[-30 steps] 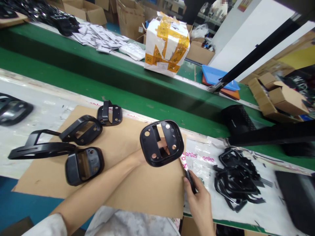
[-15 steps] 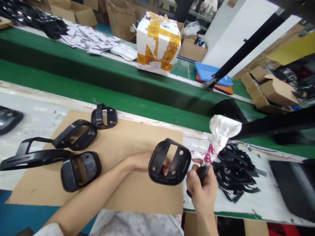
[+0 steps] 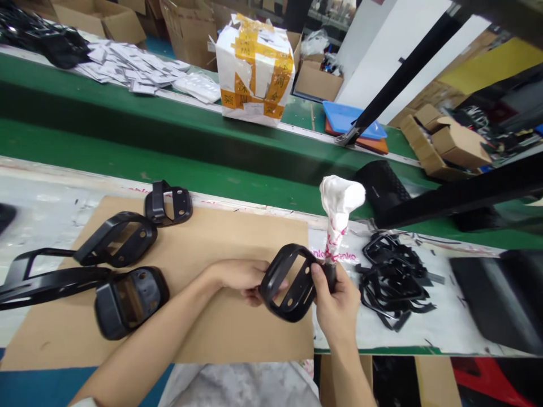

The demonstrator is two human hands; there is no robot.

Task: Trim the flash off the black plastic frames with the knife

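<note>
My left hand (image 3: 244, 278) is closed on the left side of a black plastic bracket (image 3: 278, 277), a rounded frame with a slot and small holes. Part of the fingers is hidden behind it. My right hand (image 3: 337, 305) is wrapped round the dark handle of a mallet (image 3: 343, 195), whose head and upper shaft are covered in white wrapping with pink lettering. The mallet stands upright, head up. The right thumb lies at the bracket's right edge. Both things are above the cardboard sheet (image 3: 203, 237).
Several similar black brackets (image 3: 131, 302) lie on the cardboard's left side. Right of it is a pile of thin black plastic parts (image 3: 394, 282), then a black panel (image 3: 496, 299). A green conveyor (image 3: 169, 141) runs behind, with a taped white box (image 3: 254, 73) beyond. A black post (image 3: 399, 79) slants at the right.
The mallet and my right hand have moved left, up against the bracket. The bracket has turned, and my left hand shows more at its left side. The camera view has shifted slightly.
</note>
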